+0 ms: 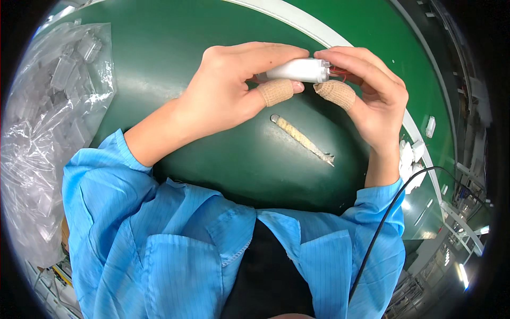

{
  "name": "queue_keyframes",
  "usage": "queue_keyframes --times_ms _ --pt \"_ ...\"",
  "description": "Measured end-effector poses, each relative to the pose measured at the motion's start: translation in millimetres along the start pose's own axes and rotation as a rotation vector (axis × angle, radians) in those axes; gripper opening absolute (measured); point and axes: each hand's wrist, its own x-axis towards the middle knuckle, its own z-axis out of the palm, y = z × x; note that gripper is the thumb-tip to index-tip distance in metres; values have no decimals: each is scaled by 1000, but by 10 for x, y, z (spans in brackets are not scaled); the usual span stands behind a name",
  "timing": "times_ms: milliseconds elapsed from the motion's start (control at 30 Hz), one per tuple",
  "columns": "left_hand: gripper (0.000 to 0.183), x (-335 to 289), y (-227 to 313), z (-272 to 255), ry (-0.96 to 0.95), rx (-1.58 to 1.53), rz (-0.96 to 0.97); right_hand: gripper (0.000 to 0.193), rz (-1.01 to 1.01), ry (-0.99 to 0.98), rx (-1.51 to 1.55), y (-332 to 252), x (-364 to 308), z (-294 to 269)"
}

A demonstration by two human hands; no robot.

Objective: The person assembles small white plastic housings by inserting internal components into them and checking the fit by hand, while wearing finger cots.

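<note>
My left hand (234, 80) grips a white cylindrical part with a clear end (300, 69), fingers along its far side and thumb along the near side. Thin red wires (340, 72) come out of the part's right end. My right hand (372, 87) is curled around that end and the wires, its fingertips close to the clear rim. Both thumbs wear tan knitted covers. On the green table below the hands lies a slim tool wrapped in yellowish tape (302, 138), its narrow tip pointing to the lower right.
At the left a large clear plastic bag (58, 106) holds several transparent parts. White pieces (411, 159) lie beyond my right forearm, and a small white part (431, 126) rests farther right. A black cable (380, 228) runs past my right sleeve. A white curved strip (297, 18) crosses the green table (159, 37).
</note>
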Motion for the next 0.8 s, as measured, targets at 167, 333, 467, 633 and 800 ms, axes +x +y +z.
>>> queue_keyframes --times_ms 167,333,467,633,800 --pt "33 -28 -9 -10 5 74 77 33 -41 -4 -130 -44 -13 -3" --pt "34 -49 31 -17 -26 129 84 34 -242 -62 -378 -56 1 -46" --pt "34 -40 26 -14 -60 4 5 33 -310 -115 -360 -30 32 -76" --pt "34 -49 51 -23 -75 68 31 33 -245 -99 -423 -90 -10 -51" --pt "37 -59 31 -6 -28 146 180 33 -229 -111 -446 -115 -13 -49"
